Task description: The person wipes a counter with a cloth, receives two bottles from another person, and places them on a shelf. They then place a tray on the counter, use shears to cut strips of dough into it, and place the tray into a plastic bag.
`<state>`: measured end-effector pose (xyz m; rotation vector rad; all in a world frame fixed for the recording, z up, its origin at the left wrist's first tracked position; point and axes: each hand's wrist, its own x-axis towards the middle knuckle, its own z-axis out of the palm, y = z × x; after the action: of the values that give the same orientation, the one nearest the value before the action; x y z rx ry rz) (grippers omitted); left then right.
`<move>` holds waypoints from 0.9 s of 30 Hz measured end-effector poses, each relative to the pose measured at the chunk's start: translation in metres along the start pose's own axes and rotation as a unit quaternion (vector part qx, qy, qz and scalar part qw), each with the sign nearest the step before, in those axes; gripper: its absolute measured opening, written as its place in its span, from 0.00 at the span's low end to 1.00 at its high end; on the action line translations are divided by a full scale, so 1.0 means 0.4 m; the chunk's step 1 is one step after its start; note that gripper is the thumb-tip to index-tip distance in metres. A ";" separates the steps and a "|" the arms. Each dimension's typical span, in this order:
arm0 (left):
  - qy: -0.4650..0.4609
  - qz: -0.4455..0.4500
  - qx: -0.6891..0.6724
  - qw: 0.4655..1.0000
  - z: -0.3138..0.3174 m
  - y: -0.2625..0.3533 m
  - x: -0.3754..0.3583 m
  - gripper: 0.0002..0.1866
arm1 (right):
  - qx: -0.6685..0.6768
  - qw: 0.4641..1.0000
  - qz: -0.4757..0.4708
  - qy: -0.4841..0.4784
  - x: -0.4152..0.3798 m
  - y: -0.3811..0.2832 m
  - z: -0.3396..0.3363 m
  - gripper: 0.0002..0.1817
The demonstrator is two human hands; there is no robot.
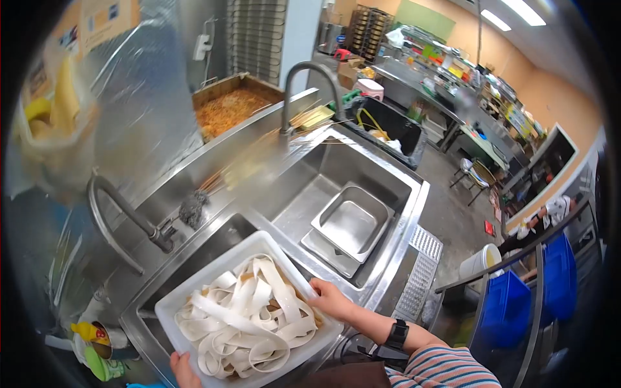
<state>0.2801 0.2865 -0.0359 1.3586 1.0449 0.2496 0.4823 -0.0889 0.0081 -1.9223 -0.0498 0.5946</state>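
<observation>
A white plastic tub (249, 244) heaped with wide white noodle-like strips (249, 317) is held over the near sink basin (226, 227). My right hand (330, 301) grips its right rim, with a dark watch on that wrist. At the tub's lower left edge is my left hand (184, 370), its fingers on the rim and partly cut off by the frame. The far sink basin (310, 169) holds a steel pan (352, 223) resting on another metal pan or lid.
Two curved faucets (116, 194) stand behind the basins, with a steel scrubber (192, 210) between them. A black-lined bin (394, 129) stands beyond the sink. Blue crates (508, 310) and a white bucket (480, 262) are at right, near a person (556, 210).
</observation>
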 end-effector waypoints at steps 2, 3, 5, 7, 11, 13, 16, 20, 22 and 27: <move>-0.037 0.047 0.133 0.989 0.084 0.261 -0.217 0.18 | 0.075 0.996 -0.041 -0.006 -0.036 -0.047 -0.051 0.10; -0.043 0.123 0.177 0.976 0.074 0.255 -0.224 0.17 | 0.081 0.996 -0.038 0.008 -0.079 -0.105 -0.083 0.10; -0.065 0.211 0.222 0.950 0.036 0.246 -0.225 0.16 | 0.171 0.984 -0.051 0.010 -0.113 -0.113 -0.115 0.10; -0.089 0.432 0.403 0.802 0.022 0.282 -0.248 0.15 | 0.222 0.973 -0.060 0.031 -0.166 -0.116 -0.152 0.11; -0.105 0.537 0.430 0.718 0.133 0.371 -0.341 0.15 | 0.282 0.957 -0.055 0.039 -0.281 -0.084 -0.281 0.10; -0.112 0.540 0.429 0.716 0.219 0.393 -0.366 0.15 | 0.321 0.939 -0.087 0.087 -0.331 -0.045 -0.354 0.08; -0.123 0.558 0.436 0.695 0.397 0.403 -0.425 0.16 | 0.365 0.919 -0.081 0.127 -0.399 0.046 -0.493 0.09; -0.234 0.489 0.316 0.779 0.639 0.370 -0.579 0.18 | 0.363 0.916 -0.078 0.154 -0.493 0.157 -0.720 0.08; -0.212 0.588 0.373 0.686 0.762 0.359 -0.628 0.20 | 0.331 0.922 -0.085 0.180 -0.518 0.204 -0.828 0.08; -0.310 0.339 0.252 0.852 1.060 0.341 -0.853 0.19 | 0.277 0.935 -0.072 0.208 -0.541 0.337 -1.103 0.09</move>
<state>0.4546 -0.1992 0.1839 2.0782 0.0388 0.0299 0.4492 -0.5878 0.1064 -1.4375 0.2249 0.0709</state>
